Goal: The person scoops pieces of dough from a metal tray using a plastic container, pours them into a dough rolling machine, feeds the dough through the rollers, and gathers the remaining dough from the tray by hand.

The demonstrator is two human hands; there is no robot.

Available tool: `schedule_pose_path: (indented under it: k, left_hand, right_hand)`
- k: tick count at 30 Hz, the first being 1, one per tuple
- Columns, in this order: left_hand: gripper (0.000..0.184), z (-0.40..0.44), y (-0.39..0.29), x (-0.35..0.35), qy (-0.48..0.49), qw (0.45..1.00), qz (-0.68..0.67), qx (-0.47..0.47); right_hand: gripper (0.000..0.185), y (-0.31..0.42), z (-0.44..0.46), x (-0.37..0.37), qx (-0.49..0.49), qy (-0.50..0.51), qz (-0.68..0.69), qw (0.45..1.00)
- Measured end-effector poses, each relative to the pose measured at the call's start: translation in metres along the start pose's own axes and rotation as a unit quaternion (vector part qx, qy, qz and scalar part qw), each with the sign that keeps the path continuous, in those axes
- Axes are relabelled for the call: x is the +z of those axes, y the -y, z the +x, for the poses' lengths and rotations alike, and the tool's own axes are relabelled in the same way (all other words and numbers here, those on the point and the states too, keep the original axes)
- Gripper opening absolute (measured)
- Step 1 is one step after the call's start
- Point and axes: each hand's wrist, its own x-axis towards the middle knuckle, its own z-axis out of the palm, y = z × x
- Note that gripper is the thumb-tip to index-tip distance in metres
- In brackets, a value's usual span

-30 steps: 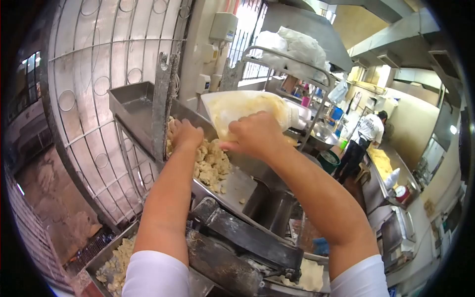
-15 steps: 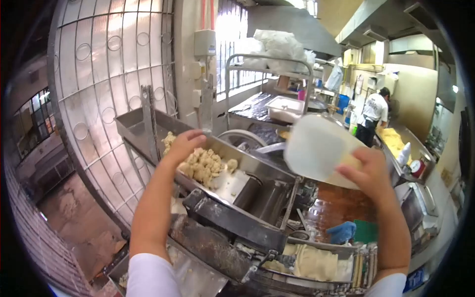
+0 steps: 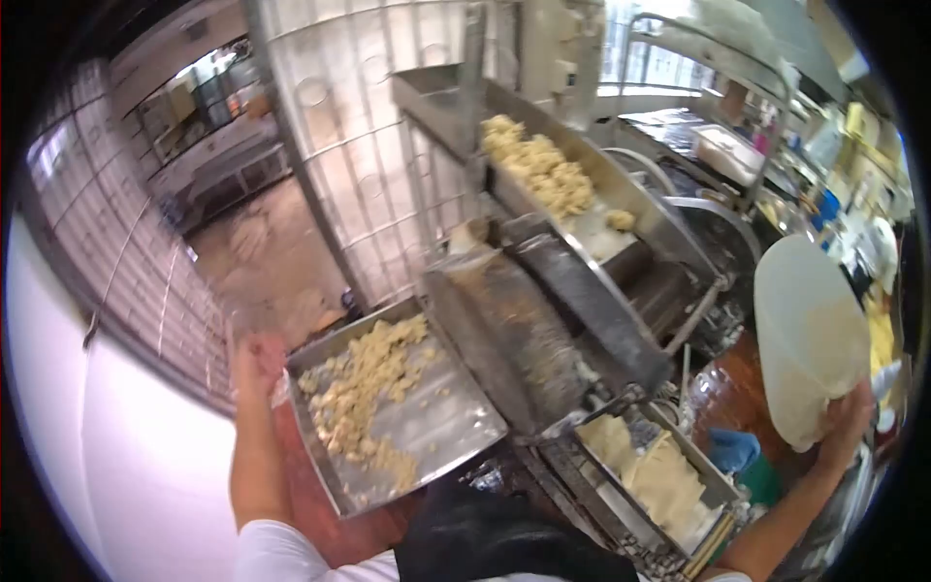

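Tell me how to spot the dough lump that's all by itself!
Beside the barred gate is a long metal trough. Inside lies a big heap of crumbly dough. The lone lump sits apart from that heap, nearer the dark rollers.

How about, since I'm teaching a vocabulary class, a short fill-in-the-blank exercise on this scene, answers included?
The pale plastic tool is held in the person's ____ hand.
The metal tray of crumbly dough lies nearer the person's ____ hand.
The crumpled item next to the green one is ____ in color.
Between the white sleeves, the cloth over the person's front is ____.

Missing words: right; left; blue; black.
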Motion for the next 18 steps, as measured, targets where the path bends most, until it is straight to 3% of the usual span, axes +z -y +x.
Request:
schedule_pose_path:
  k: [1,2,3,4,5,6,7,8,9,10,11,12,13,14,15,16,17,18]
  left_hand:
    - [0.031,-0.026,0.029,-0.023,-0.137,0.990,0.010,0.009]
    - [0.025,-0.045,0.065,-0.082,-0.170,0.985,0.015,-0.033]
    - [0.021,-0.097,0.086,-0.070,-0.235,0.953,0.189,-0.023]
    - [0.020,-0.127,0.113,-0.132,-0.163,0.960,0.167,-0.156]
    - [0.022,-0.166,0.135,-0.139,-0.259,0.904,0.249,-0.234]
    - [0.020,-0.197,0.162,-0.170,-0.276,0.817,0.393,-0.320]
    - [0.022,-0.230,0.180,-0.207,-0.125,0.723,0.551,-0.397]
    - [0.022,-0.265,0.201,-0.256,-0.131,0.725,0.544,-0.402]
    - [0.025,-0.298,0.219,-0.306,0.166,0.668,0.645,-0.332]
    - [0.028,-0.322,0.209,-0.310,0.446,0.543,0.674,-0.228]
    - [0.035,-0.339,0.200,-0.314,0.329,0.588,0.616,-0.409]
    - [0.042,-0.357,0.178,-0.290,0.107,0.645,0.507,-0.561]
    - [0.048,-0.371,0.144,-0.243,-0.109,0.651,0.434,-0.614]
    - [0.048,-0.381,0.142,-0.260,-0.109,0.652,0.426,-0.618]
    - [0.046,-0.389,0.138,-0.286,-0.186,0.668,0.424,-0.582]
    - [0.044,-0.394,0.135,-0.315,-0.263,0.680,0.419,-0.541]
    - [0.039,-0.393,0.135,-0.352,-0.220,0.669,0.498,-0.506]
    - [0.036,-0.389,0.135,-0.382,-0.175,0.652,0.575,-0.463]
  right_hand:
    - [0.062,0.003,0.006,-0.006,0.019,0.025,-0.008,0.999]
    - [0.062,0.008,0.005,0.003,-0.022,0.016,0.010,1.000]
    - [0.062,0.014,0.007,0.010,-0.022,0.029,0.009,0.999]
    - [0.062,0.020,0.009,0.014,-0.042,0.047,-0.026,0.998]
    - [0.062,0.026,0.010,0.021,-0.063,0.067,-0.062,0.994]
    - [0.062,0.043,-0.010,0.057,-0.028,0.048,0.126,0.990]
    - [0.062,0.057,-0.028,0.091,-0.025,0.060,0.123,0.990]
    - [0.062,0.069,-0.046,0.123,-0.223,0.079,-0.191,0.953]
    - [0.061,0.078,-0.061,0.144,-0.394,0.085,-0.475,0.782]
    - [0.057,0.071,-0.068,0.153,-0.243,0.083,-0.399,0.880]
    - [0.054,0.058,-0.075,0.165,-0.153,0.176,-0.186,0.954]
    - [0.051,0.061,-0.094,0.203,-0.052,0.256,0.039,0.964]
    - [0.043,0.087,-0.145,0.272,-0.071,0.396,0.069,0.913]
    - [0.033,0.083,-0.155,0.294,-0.064,0.443,-0.017,0.894]
    - [0.055,0.086,-0.218,0.360,-0.067,0.239,-0.089,0.965]
    - [0.043,0.099,-0.237,0.389,-0.004,0.407,-0.093,0.909]
    - [0.033,0.103,-0.263,0.422,-0.007,0.476,-0.073,0.877]
    - [0.030,0.087,-0.274,0.443,-0.002,0.530,-0.155,0.834]
